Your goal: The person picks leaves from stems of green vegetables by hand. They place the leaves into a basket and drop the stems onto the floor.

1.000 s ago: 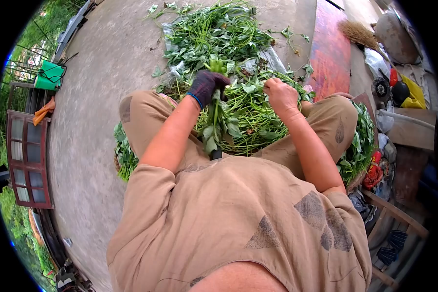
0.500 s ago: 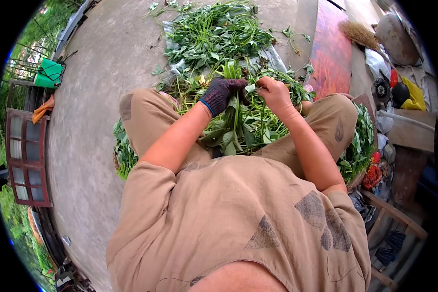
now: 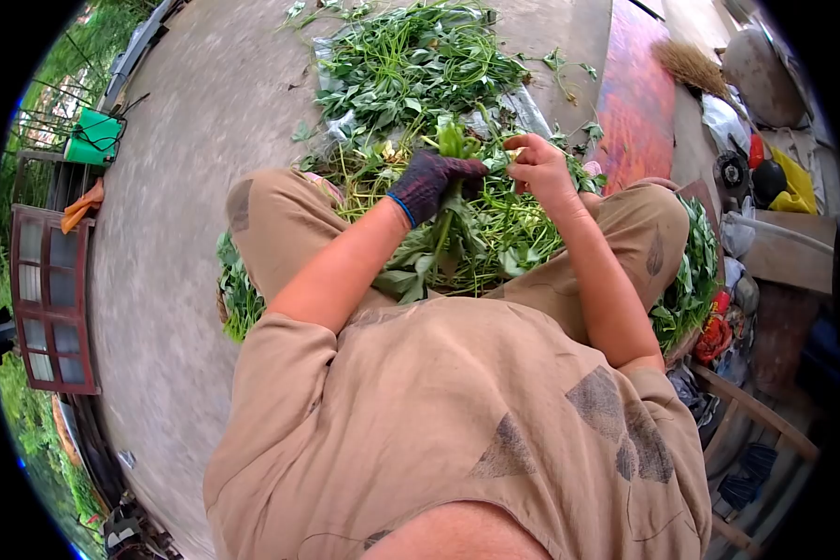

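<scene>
My left hand (image 3: 431, 185) wears a dark knitted glove with a blue cuff. It is closed round a bunch of leafy green stems (image 3: 453, 142), whose cut-looking ends stick up above the fist while the leaves (image 3: 415, 271) hang below toward my lap. Just right of the bunch is my bare right hand (image 3: 539, 171), its thumb and forefinger apart; I make out no stem held in it. Loose stems and leaves (image 3: 527, 238) lie beneath both hands, between my legs.
A larger heap of greens (image 3: 420, 65) lies on a plastic sheet (image 3: 529, 114) ahead. More leaves (image 3: 695, 266) show beside my right knee, and others (image 3: 240, 289) by my left. A reddish board (image 3: 637, 103), a broom (image 3: 689, 67) and bags are at right. A green bucket (image 3: 93, 137) stands far left.
My right hand has drawn slightly away from the bunch and its fingers have parted. The bunch in my left hand has tilted, its leaves swinging to the left.
</scene>
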Action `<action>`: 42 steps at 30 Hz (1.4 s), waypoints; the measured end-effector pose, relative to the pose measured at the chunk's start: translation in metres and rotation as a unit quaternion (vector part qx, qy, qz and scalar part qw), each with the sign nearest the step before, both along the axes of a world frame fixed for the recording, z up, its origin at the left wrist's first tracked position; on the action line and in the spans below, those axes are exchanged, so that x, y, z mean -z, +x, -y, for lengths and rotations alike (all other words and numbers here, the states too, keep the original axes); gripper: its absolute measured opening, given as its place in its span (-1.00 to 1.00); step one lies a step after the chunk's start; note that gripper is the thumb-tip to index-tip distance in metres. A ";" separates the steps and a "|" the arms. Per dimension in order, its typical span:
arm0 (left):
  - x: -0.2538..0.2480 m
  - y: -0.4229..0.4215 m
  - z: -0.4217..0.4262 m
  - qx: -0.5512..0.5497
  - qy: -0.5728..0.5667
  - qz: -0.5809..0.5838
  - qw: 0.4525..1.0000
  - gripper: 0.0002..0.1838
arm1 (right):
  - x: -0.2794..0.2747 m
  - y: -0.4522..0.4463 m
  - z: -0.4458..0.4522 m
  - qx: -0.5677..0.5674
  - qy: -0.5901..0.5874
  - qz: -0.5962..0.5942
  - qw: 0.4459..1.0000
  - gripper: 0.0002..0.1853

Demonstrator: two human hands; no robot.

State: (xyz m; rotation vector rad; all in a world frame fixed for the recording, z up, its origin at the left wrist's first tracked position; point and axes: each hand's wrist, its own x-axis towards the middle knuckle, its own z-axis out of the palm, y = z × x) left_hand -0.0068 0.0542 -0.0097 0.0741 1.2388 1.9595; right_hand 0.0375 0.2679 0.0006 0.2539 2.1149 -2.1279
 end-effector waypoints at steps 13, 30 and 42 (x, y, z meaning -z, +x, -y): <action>0.001 -0.037 0.027 -0.094 0.056 0.103 0.989 -0.77 | -0.023 -0.003 -0.016 0.073 -0.024 -0.015 0.997 -0.79; -0.022 0.016 0.000 0.073 -0.184 -0.152 0.968 -0.83 | 0.000 0.025 0.025 -0.082 0.585 -0.129 0.796 -0.83; -0.049 -0.073 0.088 -0.253 0.125 -0.084 0.956 -0.83 | -0.074 -0.017 -0.081 0.247 0.153 -0.154 0.944 -0.82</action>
